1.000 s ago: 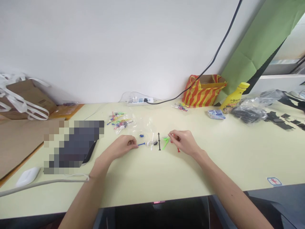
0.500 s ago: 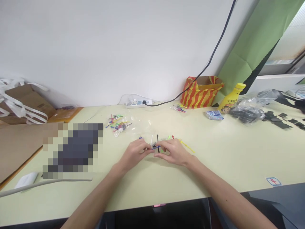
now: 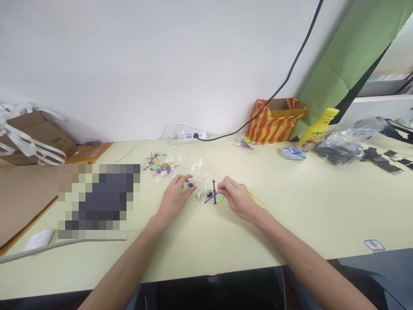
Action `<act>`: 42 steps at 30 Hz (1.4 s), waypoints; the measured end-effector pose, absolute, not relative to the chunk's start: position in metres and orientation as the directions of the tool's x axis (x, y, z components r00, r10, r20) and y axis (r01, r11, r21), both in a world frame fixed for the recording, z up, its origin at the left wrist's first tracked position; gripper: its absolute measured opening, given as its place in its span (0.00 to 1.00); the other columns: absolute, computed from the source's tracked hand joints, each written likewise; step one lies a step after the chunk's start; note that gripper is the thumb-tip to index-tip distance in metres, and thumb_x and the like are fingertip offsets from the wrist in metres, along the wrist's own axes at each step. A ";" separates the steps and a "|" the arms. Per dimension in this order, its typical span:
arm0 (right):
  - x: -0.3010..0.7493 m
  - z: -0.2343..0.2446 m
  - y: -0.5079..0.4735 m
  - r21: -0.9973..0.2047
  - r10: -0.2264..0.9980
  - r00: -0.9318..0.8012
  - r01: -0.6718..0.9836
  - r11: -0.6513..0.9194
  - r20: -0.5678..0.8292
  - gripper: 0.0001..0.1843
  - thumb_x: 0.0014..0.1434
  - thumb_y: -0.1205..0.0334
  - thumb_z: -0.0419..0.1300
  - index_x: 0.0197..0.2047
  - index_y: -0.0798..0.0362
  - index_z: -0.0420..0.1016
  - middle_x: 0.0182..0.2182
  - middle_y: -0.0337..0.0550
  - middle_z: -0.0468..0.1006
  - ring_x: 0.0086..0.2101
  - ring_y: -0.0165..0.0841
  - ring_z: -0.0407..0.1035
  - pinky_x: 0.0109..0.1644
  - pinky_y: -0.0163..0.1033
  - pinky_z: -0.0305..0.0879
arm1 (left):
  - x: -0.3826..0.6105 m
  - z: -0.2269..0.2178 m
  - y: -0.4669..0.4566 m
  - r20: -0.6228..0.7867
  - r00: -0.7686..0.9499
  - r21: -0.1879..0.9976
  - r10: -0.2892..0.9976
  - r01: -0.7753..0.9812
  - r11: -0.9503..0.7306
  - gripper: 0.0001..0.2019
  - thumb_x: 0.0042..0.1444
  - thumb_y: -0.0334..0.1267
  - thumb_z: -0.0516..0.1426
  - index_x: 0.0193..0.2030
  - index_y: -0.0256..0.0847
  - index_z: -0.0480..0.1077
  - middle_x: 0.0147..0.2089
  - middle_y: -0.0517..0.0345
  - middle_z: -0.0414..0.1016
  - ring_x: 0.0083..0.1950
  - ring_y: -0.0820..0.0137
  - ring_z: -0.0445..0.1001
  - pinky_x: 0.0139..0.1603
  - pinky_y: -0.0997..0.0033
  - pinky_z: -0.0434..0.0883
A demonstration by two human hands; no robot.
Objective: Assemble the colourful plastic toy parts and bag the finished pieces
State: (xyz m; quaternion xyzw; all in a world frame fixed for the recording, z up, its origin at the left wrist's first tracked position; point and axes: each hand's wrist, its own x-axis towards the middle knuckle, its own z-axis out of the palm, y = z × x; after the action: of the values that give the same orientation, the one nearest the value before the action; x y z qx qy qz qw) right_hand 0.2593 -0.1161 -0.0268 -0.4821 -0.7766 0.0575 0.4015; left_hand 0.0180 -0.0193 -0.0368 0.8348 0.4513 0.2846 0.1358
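Observation:
My right hand (image 3: 238,197) pinches the upper right end of a thin blue plastic stick (image 3: 210,198). The stick slants down to the left across a black stick (image 3: 214,186) with an arrow-like tip. My left hand (image 3: 177,193) has its thumb and fingers apart, with a small blue piece (image 3: 191,184) close between them; I cannot tell whether they touch it. Small white and dark round pieces (image 3: 204,195) lie between my hands beside a white stick (image 3: 206,185). A green piece (image 3: 221,199) and a yellow stick (image 3: 257,198) show partly from under my right hand.
Clear bags of colourful plastic parts (image 3: 163,168) lie behind my left hand, with another small pile (image 3: 244,143) farther back. A power strip (image 3: 187,136), striped bag (image 3: 274,125) and yellow bottle (image 3: 318,131) stand along the wall. A pixelated dark object (image 3: 105,198) lies left.
My left hand has let go of the pieces in the middle and moved left, its fingers spreading near the small blue piece. My right hand has shifted slightly right and stays on the blue stick.

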 end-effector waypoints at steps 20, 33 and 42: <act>0.252 -0.035 -0.114 -0.479 0.737 -0.204 0.642 0.598 0.645 0.16 0.73 0.52 0.52 0.35 0.51 0.69 0.27 0.38 0.78 0.24 0.27 0.67 0.31 0.34 0.57 | 0.045 -0.026 -0.053 0.071 0.484 0.997 0.872 -0.056 -0.050 0.16 0.47 0.49 0.72 0.34 0.38 0.82 0.39 0.49 0.82 0.37 0.67 0.77 0.37 0.69 0.74; 0.251 -0.033 -0.118 -0.389 0.662 -0.227 0.658 0.645 0.714 0.14 0.73 0.55 0.53 0.36 0.52 0.70 0.24 0.37 0.74 0.22 0.26 0.63 0.30 0.34 0.54 | 0.045 -0.028 -0.054 0.113 0.553 0.994 0.825 -0.069 -0.090 0.17 0.51 0.54 0.69 0.31 0.40 0.83 0.39 0.48 0.82 0.38 0.66 0.78 0.40 0.68 0.74; 0.250 -0.032 -0.119 -0.427 0.672 -0.216 0.626 0.652 0.709 0.13 0.73 0.55 0.54 0.36 0.51 0.71 0.24 0.38 0.74 0.22 0.27 0.63 0.29 0.34 0.56 | 0.045 -0.025 -0.057 0.113 0.559 0.993 0.822 -0.093 -0.074 0.17 0.49 0.52 0.70 0.30 0.39 0.82 0.38 0.47 0.82 0.38 0.66 0.78 0.37 0.68 0.74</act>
State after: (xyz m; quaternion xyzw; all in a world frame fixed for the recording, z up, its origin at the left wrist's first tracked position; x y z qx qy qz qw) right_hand 0.2502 -0.1190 -0.0322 -0.4164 -0.7793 0.0242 0.4676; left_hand 0.0453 -0.0565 -0.0249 0.6321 0.2883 0.3708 0.6162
